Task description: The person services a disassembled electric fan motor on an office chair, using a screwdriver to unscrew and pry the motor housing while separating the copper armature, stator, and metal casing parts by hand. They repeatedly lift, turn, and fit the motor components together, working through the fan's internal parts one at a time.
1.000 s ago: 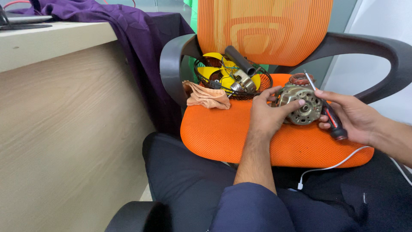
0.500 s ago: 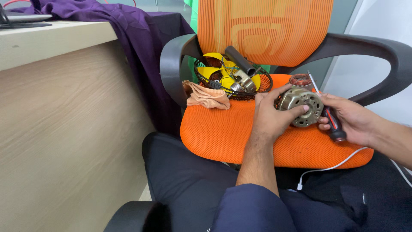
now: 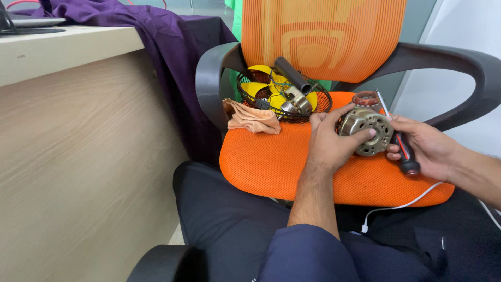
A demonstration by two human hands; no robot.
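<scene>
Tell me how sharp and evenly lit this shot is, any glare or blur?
Head view: soft, even indoor light, no harsh shadows; motor, left hand and right hand with the screwdriver are sharp; the white wall at upper right looks slightly washed out; no motion blur.

Orange mesh office chair (image 3: 323,42) with dark curved armrests, beside a pale wood-grain desk (image 3: 78,130). Purple cloth (image 3: 151,36) draped over desk edge. Grey-green wall (image 3: 417,31) behind; soft, even light.

two hands: left hand (image 3: 327,143), right hand (image 3: 425,146). one metal motor housing (image 3: 367,130), one screwdriver (image 3: 401,142), one folded cloth (image 3: 252,118), one wire fan guard (image 3: 284,96), one orange chair (image 3: 276,156).
</scene>
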